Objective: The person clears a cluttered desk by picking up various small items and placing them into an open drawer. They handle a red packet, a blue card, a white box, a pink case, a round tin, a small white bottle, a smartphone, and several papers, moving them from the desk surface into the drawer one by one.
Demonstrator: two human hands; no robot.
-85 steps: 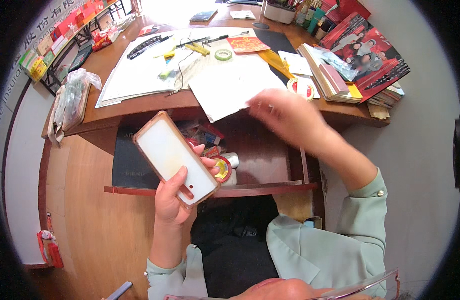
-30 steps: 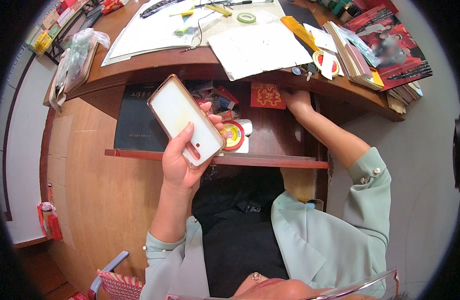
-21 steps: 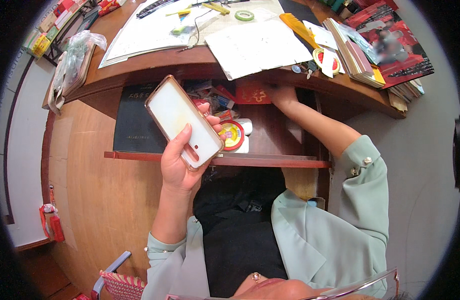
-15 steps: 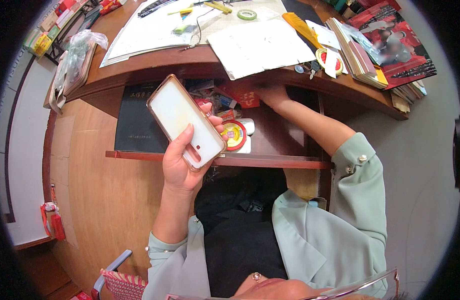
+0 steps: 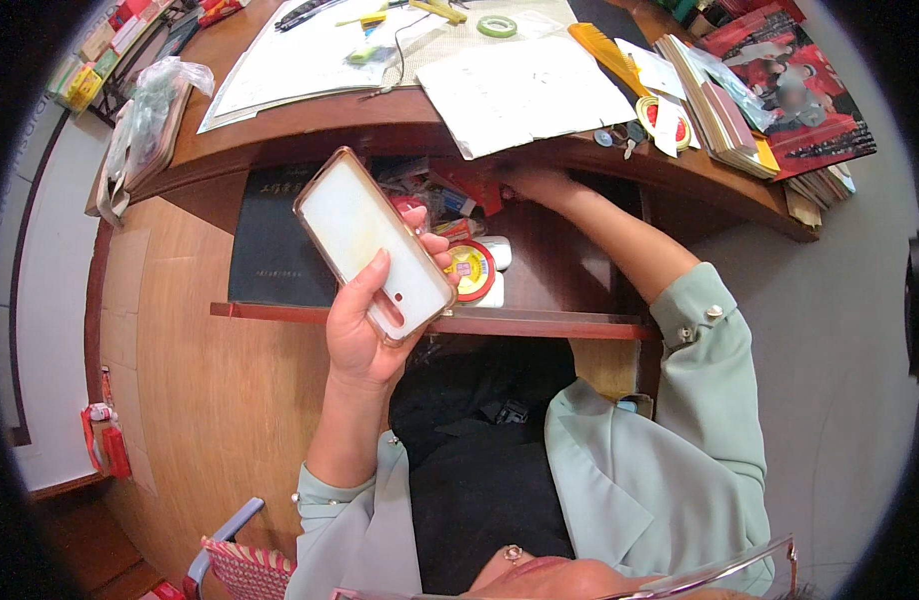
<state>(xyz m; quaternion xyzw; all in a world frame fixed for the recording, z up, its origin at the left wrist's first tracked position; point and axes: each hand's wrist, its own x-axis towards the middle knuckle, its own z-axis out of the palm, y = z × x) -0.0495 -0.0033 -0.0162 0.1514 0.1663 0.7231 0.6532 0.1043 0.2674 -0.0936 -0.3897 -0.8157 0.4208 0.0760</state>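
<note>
My left hand [image 5: 365, 315] grips a clear phone case [image 5: 365, 240] with a brownish rim, held tilted over the open drawer [image 5: 570, 280]. Skin shows through the case's cutout, so it looks empty. My right hand [image 5: 540, 186] reaches to the back of the drawer, under the desk edge, beside a red packet [image 5: 477, 186]; its fingers are blurred and shaded. In the drawer lie a dark notebook [image 5: 270, 235], a round red-and-yellow tape roll [image 5: 472, 270], a white rounded item [image 5: 498, 252] and small jumbled packets, partly covered by the case.
On the desktop lie white papers [image 5: 520, 95], a green tape roll [image 5: 497, 26], a yellow comb [image 5: 605, 57], keys [image 5: 620, 138] and a stack of books [image 5: 715, 110]. A bag [image 5: 150, 130] sits at the left corner. A chair [image 5: 230, 555] stands lower left.
My right hand has shifted slightly left at the back of the drawer, and the red packet there has moved a little. My left hand with the phone case has hardly moved.
</note>
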